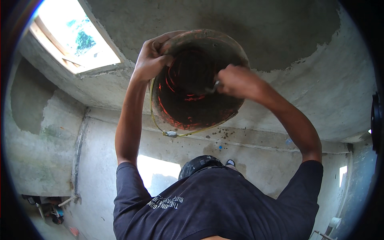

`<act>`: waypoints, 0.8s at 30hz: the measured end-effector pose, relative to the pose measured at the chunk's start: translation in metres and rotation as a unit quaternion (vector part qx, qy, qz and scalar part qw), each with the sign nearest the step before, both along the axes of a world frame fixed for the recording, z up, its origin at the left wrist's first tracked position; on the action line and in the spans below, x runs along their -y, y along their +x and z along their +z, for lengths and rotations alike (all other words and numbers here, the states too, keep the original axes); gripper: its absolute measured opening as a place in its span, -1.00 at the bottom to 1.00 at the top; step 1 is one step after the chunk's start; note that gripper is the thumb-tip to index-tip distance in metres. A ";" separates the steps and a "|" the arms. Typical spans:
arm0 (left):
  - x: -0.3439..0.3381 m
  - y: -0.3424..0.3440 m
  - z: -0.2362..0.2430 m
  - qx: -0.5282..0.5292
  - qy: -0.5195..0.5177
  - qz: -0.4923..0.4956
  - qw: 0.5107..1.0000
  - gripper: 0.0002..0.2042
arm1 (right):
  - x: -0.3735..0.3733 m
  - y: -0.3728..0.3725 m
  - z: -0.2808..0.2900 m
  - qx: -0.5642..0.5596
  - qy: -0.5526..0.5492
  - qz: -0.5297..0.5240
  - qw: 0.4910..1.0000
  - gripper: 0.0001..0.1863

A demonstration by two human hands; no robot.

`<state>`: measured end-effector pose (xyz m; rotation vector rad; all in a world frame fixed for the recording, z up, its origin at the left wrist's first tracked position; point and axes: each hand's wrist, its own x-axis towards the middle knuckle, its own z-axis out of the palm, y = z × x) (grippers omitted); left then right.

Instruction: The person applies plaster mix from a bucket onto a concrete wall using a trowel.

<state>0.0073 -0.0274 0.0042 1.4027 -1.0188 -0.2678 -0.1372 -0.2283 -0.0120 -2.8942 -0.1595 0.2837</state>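
A round bucket [178, 118], orange under dark, crusted mortar, is held up with its mouth toward me. My left hand [150, 62] is closed on its rim at the upper left, thumb inside and fingers around the outside. My right hand [236, 82] is a fist at the right side of the mouth. From that fist a short grey metal part of a hand tool [212, 89] sticks out into the bucket; the rest is hidden by my fingers and the dark interior. A yellowish wire handle [154, 116] with a pale grip [171, 134] hangs below the rim.
Behind the bucket is a cement wall [332, 84] with a darker, damp-looking plaster patch [288, 32]. An open window [80, 40] is at the upper left. Dark splatters [224, 134] and a small blue object [220, 147] lie on the floor beneath. Assorted items [54, 212] sit at the lower left.
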 end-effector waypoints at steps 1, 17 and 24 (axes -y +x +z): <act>0.003 0.004 0.001 -0.003 -0.001 -0.009 1.000 -0.36 | 0.012 -0.001 0.008 0.055 -0.005 -0.017 0.998 -0.81; 0.000 0.009 0.017 0.010 -0.037 0.003 0.999 -0.38 | 0.019 -0.007 0.012 0.073 -0.021 -0.066 0.995 -0.76; 0.000 -0.002 0.030 0.062 -0.061 -0.056 0.995 -0.40 | 0.013 -0.013 0.005 0.230 -0.052 -0.091 0.968 -0.78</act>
